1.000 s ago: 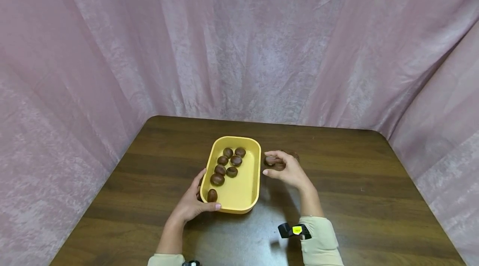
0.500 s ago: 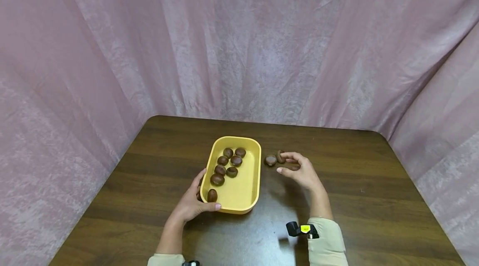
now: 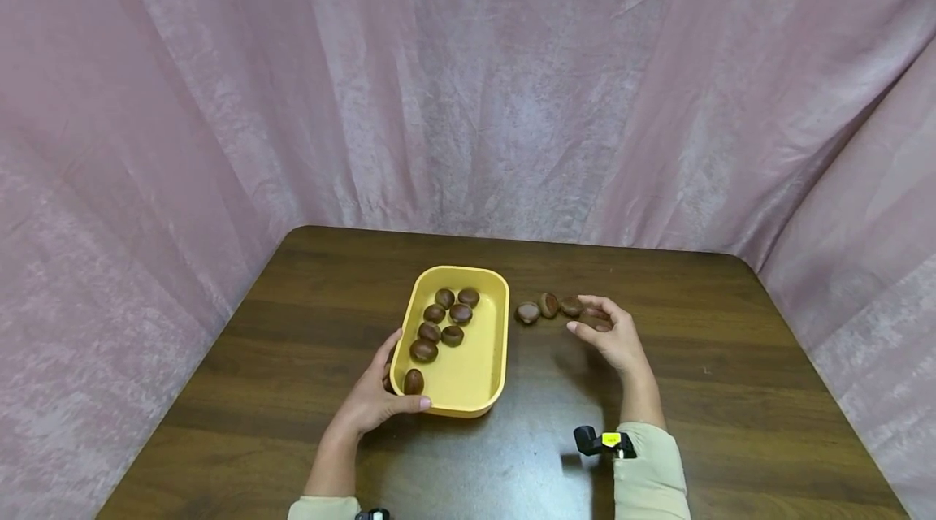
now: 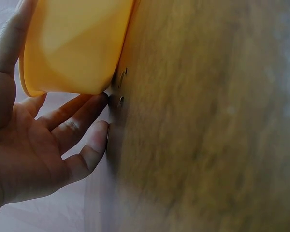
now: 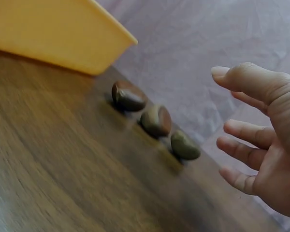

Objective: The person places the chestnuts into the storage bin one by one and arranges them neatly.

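My left hand [image 3: 373, 400] grips the near left corner of a yellow rectangular box [image 3: 504, 349], thumb at the near rim and fingers along the left wall. Several brown chestnuts [image 3: 424, 351] lie inside, mostly toward the left. To the right of the box, on the table, three chestnuts stand in a row: a near one [image 3: 527, 313], a middle one [image 3: 548, 305] and a far right one [image 3: 571, 307]. My right hand [image 3: 614, 337] is beside the rightmost chestnut, thumb and fingers spread apart. In the right wrist view nothing lies between its fingers [image 5: 246, 133].
A dark brown wooden table [image 3: 702, 390] with rounded far corners carries everything. Pink velvety curtains [image 3: 468, 97] hang behind it and along both sides. A black wrist strap with a yellow label [image 3: 610, 440] sits at my right sleeve.
My right hand has moved to the right along the chestnuts, away from the box, uncovering the row of three. My left hand and the box have stayed where they were.
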`<state>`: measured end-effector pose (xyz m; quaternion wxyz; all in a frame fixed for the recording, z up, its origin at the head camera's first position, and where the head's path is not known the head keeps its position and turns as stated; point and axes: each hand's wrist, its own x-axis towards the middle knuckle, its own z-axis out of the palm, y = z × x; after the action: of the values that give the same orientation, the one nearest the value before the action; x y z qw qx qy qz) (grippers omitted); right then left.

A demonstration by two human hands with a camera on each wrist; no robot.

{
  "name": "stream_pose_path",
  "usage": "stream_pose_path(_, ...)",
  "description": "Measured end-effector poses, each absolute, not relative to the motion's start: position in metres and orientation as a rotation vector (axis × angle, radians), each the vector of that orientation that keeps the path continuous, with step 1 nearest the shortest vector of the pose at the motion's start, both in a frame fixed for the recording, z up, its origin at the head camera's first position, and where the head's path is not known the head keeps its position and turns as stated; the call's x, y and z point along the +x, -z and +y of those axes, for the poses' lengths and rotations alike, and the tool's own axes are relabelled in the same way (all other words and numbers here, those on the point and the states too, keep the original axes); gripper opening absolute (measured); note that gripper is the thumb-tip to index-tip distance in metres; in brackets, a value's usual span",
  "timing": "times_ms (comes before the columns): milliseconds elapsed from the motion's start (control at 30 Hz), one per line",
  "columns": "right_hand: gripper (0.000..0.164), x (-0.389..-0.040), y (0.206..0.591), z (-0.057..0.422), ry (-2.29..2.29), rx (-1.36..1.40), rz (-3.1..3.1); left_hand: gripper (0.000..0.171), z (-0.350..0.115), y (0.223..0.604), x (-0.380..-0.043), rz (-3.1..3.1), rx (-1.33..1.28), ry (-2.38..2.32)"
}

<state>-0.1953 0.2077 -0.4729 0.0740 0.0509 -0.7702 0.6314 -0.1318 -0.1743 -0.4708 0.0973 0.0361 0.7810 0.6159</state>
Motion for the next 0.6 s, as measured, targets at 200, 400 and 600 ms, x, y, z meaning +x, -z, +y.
stream_pose_path(200,0.052,-0.190,0.463,0.210,-1.925,0.069,-2.285,0.115,-0.174,0.471,-0.129,2.303,0.095,-1.831)
stream_pose_path(400,0.064,-0.212,0.495,0.218,-1.910,0.055,-2.287,0.115,-0.174,0.472,-0.129,2.310,0.098,-1.827)
stream_pose_path(600,0.070,-0.229,0.506,0.219,-1.920,0.024,-2.325,0.115,-0.174,0.471,-0.131,2.322,0.100,-1.813)
